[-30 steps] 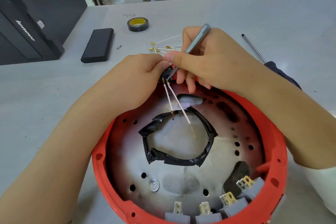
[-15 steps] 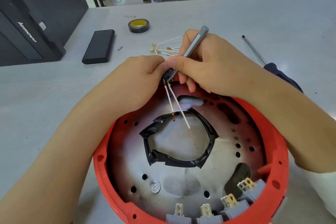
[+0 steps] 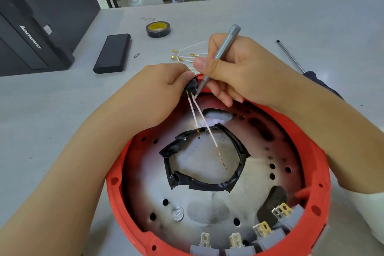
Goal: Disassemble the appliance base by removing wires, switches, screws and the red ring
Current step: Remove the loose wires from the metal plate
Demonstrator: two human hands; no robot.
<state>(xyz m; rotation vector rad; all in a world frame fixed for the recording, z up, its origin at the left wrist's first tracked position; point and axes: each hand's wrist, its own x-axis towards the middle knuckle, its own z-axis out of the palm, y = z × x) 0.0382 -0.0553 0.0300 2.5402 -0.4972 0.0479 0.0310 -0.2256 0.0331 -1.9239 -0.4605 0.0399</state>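
Note:
The appliance base, a red ring (image 3: 320,164) round a metal plate (image 3: 203,212), lies in front of me with a black-taped hole in its middle. My left hand (image 3: 164,89) pinches a small black switch (image 3: 192,85) above the ring's far rim. Two white wires (image 3: 199,120) with bare copper ends hang from the switch over the plate. My right hand (image 3: 239,72) grips a thin grey screwdriver (image 3: 223,48); its tip touches the switch terminals. Several grey switches (image 3: 268,239) sit along the near rim.
Loose white wires with brass terminals (image 3: 182,56) lie on the grey table behind my hands. Farther back are a roll of black tape (image 3: 158,29), a flat black case (image 3: 113,53) and a tiny screw (image 3: 136,55). A long screwdriver (image 3: 291,56) lies right; a black Lenovo box (image 3: 31,41) stands left.
Hardly anything has moved. My hands hold the switch and screwdriver at the same spot, and the screwdriver handle stands a little more upright.

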